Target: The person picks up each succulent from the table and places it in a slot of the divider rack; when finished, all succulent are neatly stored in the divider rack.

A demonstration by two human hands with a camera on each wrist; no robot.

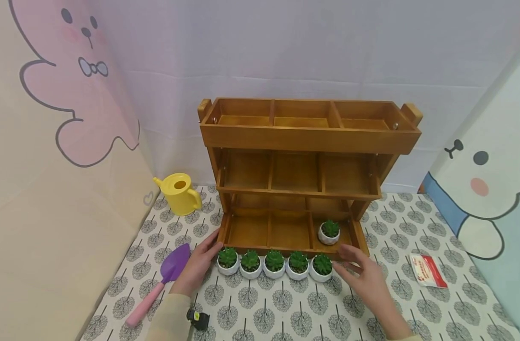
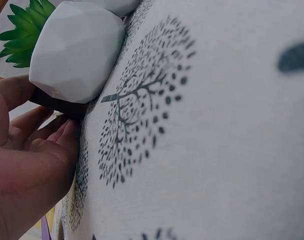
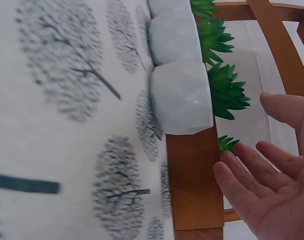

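Left hand (image 1: 197, 266), lower left, is curled round the edge of the shelf (image 1: 296, 173), probably for steadiness; right hand (image 1: 362, 272), lower right, is spread beside a potted plant (image 1: 321, 268)

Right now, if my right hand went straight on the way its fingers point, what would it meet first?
Most likely the potted succulent in the bottom right compartment of the wooden shelf. Depth is unclear, though, so your right hand could brush the shelf's front edge first.

Six plants (image 1: 274, 263): five near, one beyond in the single shelf (image 1: 311, 137). Left, one can (image 1: 183, 196), one trowel (image 1: 174, 263); right, one packet (image 1: 428, 270). Two hands (image 1: 364, 279).
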